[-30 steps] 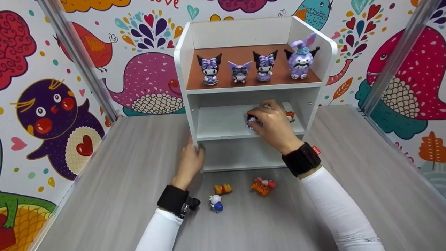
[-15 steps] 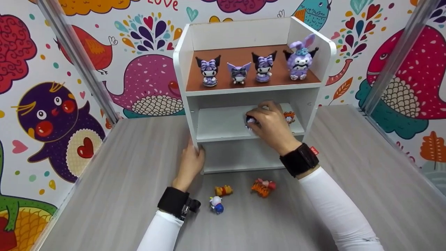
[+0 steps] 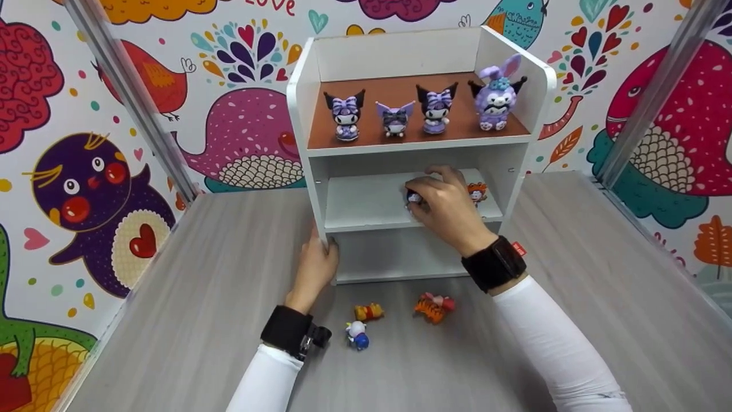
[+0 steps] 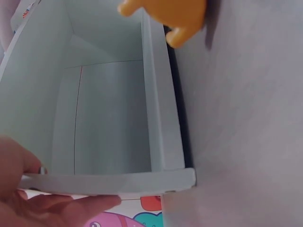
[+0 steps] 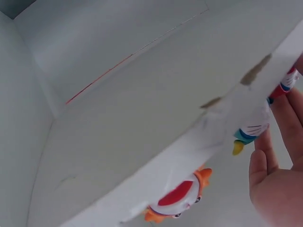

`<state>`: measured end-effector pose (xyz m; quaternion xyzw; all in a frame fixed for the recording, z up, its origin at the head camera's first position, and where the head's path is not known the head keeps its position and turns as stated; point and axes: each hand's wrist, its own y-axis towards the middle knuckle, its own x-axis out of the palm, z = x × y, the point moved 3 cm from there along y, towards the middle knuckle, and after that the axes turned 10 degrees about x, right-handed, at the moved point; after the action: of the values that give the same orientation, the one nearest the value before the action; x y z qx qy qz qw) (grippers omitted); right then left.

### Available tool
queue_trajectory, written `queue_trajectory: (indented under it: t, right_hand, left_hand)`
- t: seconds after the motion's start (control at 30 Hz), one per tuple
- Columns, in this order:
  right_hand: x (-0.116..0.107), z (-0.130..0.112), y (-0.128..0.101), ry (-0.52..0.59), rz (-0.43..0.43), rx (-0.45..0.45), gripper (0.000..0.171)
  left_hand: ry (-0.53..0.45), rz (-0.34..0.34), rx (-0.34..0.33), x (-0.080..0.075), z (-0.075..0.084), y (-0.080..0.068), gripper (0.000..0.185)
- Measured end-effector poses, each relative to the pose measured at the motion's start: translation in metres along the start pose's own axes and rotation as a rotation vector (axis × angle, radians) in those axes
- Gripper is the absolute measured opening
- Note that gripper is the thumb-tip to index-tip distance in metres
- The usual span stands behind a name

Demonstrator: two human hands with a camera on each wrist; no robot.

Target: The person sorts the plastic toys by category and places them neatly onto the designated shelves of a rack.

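On the middle board of a white shelf unit point(image 3: 360, 203), my right hand point(image 3: 449, 209) pinches a small dark-headed figurine point(image 3: 414, 197) between thumb and fingers. Beside that hand stands an orange-eared figurine point(image 3: 477, 193), partly hidden by it. The right wrist view shows the same orange-eared figurine below the board's edge, and a white-and-teal figurine point(image 5: 253, 127) close to my fingers. My left hand point(image 3: 313, 266) grips the unit's left side panel, low down. In the left wrist view, its thumb lies inside the panel point(image 4: 113, 183) and its fingers outside.
Several purple figurines, one a bunny-eared figurine point(image 3: 495, 103), line the brown top board. On the table before the unit lie a yellow-and-red bear figurine point(image 3: 369, 312), a white-and-blue figurine point(image 3: 358, 336) and an orange striped figurine point(image 3: 430, 309) with pink. Patterned walls stand around.
Both hands keep their places, the right at the dark-headed figurine and the left on the side panel. Only the head view shifts slightly.
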<state>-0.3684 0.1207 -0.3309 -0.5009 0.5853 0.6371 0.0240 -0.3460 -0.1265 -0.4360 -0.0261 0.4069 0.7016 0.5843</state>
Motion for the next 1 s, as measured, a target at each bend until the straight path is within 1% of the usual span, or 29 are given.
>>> queue_trajectory:
  t: [0.13,0.3,0.43,0.57,0.67,0.77,0.9,1.0]
  right_hand:
    - [-0.002,-0.001,-0.002,0.004,0.029,-0.007,0.029]
    - [-0.011,-0.002,-0.011,0.026,0.116,-0.014,0.034]
    - [-0.023,-0.007,-0.024,0.090,0.211,-0.027,0.042]
    - [-0.032,-0.013,-0.035,0.177,0.270,-0.050,0.046]
    - [-0.036,-0.014,-0.042,0.234,0.270,-0.045,0.045]
    - [-0.035,-0.013,-0.050,0.279,0.250,-0.013,0.047]
    - [-0.030,-0.012,-0.056,0.274,0.196,0.009,0.047]
    - [-0.028,-0.014,-0.058,0.251,0.161,-0.006,0.046]
  left_hand:
    - [-0.002,-0.003,-0.002,0.000,-0.001,0.000,0.056]
    - [-0.007,-0.012,-0.012,0.000,-0.002,0.001,0.058]
    - [-0.016,-0.016,-0.010,0.000,-0.002,0.001,0.060]
    - [0.001,-0.011,-0.006,-0.001,-0.003,0.000,0.058]
    - [0.028,-0.010,-0.004,0.000,-0.002,0.001,0.056]
    - [0.032,-0.015,-0.005,0.000,-0.002,0.002,0.054]
    - [0.023,-0.015,-0.011,0.000,-0.003,0.003,0.053]
    - [0.025,-0.005,0.000,0.000,-0.002,0.002,0.051]
